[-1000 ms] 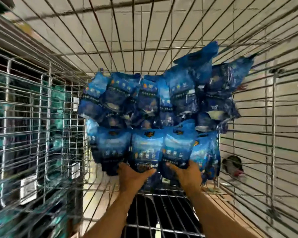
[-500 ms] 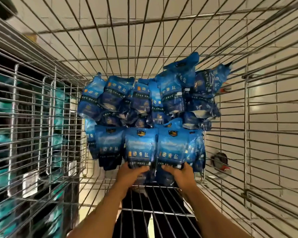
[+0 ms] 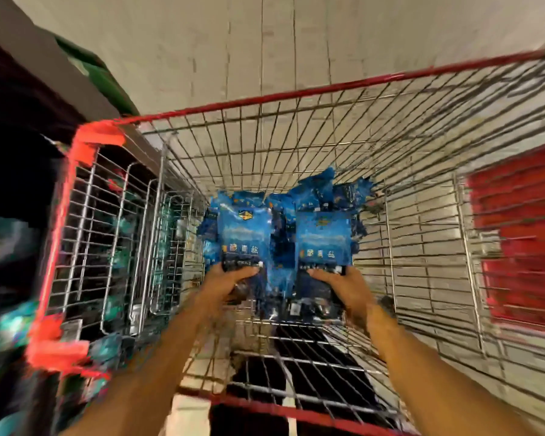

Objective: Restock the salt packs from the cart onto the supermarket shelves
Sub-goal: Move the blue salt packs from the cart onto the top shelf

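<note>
I had just lifted two blue salt packs clear of the pile (image 3: 324, 196) in the cart (image 3: 296, 99), left hand (image 3: 230, 283) gripping one pack (image 3: 244, 237), right hand (image 3: 343, 287) gripping the other (image 3: 323, 240), ready for shelving.

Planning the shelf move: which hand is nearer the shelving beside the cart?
Left. The left hand, gripping a salt pack, is on the side of the shelving; the right hand, gripping another pack, is farther across the cart.
</note>
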A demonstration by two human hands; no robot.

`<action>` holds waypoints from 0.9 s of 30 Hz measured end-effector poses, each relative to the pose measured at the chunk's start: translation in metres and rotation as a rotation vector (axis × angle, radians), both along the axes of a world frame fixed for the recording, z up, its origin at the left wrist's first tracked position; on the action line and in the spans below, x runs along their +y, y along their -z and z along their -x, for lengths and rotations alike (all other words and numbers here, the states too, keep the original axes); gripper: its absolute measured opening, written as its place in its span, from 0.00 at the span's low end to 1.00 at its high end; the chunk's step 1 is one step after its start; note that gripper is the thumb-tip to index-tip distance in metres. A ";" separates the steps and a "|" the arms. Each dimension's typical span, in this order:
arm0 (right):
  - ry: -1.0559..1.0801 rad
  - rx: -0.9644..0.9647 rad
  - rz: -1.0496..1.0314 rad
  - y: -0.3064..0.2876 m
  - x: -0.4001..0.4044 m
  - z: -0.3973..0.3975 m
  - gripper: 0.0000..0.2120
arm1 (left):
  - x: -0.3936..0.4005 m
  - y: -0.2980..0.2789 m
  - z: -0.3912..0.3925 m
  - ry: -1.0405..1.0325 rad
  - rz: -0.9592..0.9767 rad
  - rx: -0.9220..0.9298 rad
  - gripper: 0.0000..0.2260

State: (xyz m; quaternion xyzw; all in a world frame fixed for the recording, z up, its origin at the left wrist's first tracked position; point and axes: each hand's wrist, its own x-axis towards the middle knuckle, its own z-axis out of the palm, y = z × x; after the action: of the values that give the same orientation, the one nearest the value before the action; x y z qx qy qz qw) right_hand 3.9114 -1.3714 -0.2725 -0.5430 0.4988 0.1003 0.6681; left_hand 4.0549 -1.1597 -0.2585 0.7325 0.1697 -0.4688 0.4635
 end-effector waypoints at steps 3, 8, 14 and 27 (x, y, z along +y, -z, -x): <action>0.009 -0.058 0.011 -0.053 0.004 -0.008 0.19 | 0.016 -0.056 -0.002 -0.093 0.069 -0.104 0.15; 0.034 -0.232 -0.055 -0.134 0.027 -0.016 0.43 | 0.062 -0.147 0.002 -0.188 0.142 -0.260 0.41; -0.125 -0.484 -0.062 -0.226 0.065 -0.030 0.39 | 0.118 -0.245 0.009 -0.311 0.310 -0.531 0.38; -0.489 -0.966 -0.079 -0.399 0.194 -0.103 0.28 | 0.242 -0.433 0.075 -0.635 0.303 -1.130 0.21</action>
State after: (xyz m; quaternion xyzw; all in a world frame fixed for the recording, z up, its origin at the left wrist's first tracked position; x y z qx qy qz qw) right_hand 4.0146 -1.1770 0.1270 -0.6017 -0.0102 0.0104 0.7986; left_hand 3.9803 -0.9173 0.1746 0.7068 0.0404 0.1280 0.6946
